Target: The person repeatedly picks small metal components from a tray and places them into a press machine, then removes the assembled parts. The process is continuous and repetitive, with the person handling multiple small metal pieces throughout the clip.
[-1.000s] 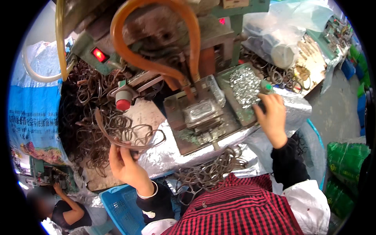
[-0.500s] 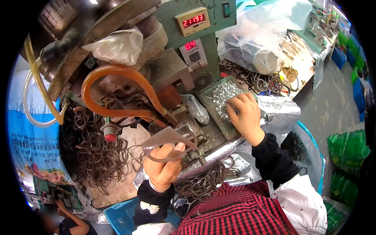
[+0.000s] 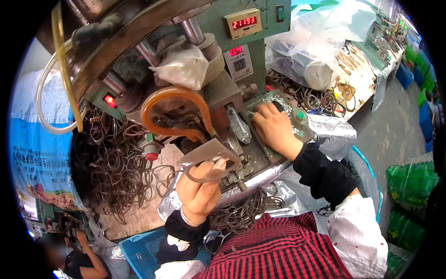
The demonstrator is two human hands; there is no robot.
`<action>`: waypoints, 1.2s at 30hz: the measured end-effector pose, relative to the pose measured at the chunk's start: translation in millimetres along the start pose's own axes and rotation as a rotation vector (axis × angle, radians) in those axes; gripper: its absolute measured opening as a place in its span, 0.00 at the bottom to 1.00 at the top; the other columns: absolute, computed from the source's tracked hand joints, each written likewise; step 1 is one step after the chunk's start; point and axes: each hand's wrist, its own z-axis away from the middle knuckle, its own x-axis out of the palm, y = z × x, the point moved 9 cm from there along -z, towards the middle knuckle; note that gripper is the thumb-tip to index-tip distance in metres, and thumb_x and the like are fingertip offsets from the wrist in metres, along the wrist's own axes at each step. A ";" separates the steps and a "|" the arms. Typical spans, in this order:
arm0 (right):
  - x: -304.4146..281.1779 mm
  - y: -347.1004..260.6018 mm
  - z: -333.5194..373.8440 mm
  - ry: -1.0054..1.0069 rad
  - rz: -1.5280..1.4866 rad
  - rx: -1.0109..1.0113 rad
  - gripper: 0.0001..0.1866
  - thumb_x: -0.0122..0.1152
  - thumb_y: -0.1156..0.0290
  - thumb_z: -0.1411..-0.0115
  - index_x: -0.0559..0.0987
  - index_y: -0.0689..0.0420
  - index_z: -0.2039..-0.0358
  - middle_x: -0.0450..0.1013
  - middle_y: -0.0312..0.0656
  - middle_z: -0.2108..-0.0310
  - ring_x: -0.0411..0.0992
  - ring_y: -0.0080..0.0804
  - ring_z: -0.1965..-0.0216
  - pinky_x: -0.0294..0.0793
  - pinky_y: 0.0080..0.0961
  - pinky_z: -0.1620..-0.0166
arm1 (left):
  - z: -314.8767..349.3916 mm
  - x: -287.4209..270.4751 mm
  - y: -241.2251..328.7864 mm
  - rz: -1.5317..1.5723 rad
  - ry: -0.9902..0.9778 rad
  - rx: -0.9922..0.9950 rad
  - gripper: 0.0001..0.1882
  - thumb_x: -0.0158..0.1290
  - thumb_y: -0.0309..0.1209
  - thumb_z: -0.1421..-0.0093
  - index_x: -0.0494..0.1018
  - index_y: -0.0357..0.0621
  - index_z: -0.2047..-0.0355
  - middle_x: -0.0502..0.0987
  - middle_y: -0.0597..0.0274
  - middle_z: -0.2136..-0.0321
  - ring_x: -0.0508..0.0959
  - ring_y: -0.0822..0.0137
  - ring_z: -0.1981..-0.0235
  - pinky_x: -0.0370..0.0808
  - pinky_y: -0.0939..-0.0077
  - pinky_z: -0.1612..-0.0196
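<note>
Raised, left hand (image 3: pixel 200 188) grips brown ring (image 3: pixel 206 162); right hand (image 3: pixel 274 130) presses tray (image 3: pixel 297 128).

worktop (image 3: pixel 139 218): brown board, partly wrapped in silver foil (image 3: pixel 334 135) | left part: heap of dark wire loops (image 3: pixel 116 167) | middle: green press machine (image 3: pixel 204 93) | near edge: more wire loops (image 3: pixel 241 214) | far right: clear plastic bag (image 3: pixel 306 46), scattered rings (image 3: pixel 316 98)

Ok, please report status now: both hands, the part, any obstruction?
Left hand shut on brown frame piece, raised before the press. Right hand flat on foil tray. Orange hose loops close above the piece.
</note>
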 end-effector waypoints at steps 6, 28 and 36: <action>-41.4 21.3 10.4 0.293 -0.151 0.103 0.11 0.60 0.81 0.50 0.76 0.58 0.64 0.73 0.47 0.71 0.72 0.51 0.66 0.71 0.43 0.64 | 47.1 -65.9 6.9 -0.289 0.147 -0.240 0.14 0.53 0.13 0.40 0.77 0.32 0.54 0.78 0.47 0.58 0.79 0.56 0.62 0.77 0.69 0.57; -84.6 71.5 120.0 0.203 -0.644 0.844 0.07 0.64 0.80 0.45 0.83 0.61 0.65 0.79 0.44 0.69 0.76 0.39 0.67 0.73 0.29 0.60 | 184.1 -125.8 -144.8 -0.085 0.297 -1.087 0.12 0.55 0.19 0.36 0.78 0.33 0.53 0.78 0.69 0.69 0.74 0.79 0.67 0.69 0.87 0.68; -82.0 -47.6 -25.3 0.247 -0.900 0.190 0.07 0.63 0.79 0.45 0.82 0.60 0.65 0.79 0.46 0.63 0.78 0.43 0.61 0.75 0.31 0.55 | 121.9 -69.9 -131.6 0.060 0.320 -0.918 0.15 0.51 0.21 0.32 0.76 0.39 0.46 0.75 0.69 0.69 0.73 0.80 0.73 0.68 0.85 0.72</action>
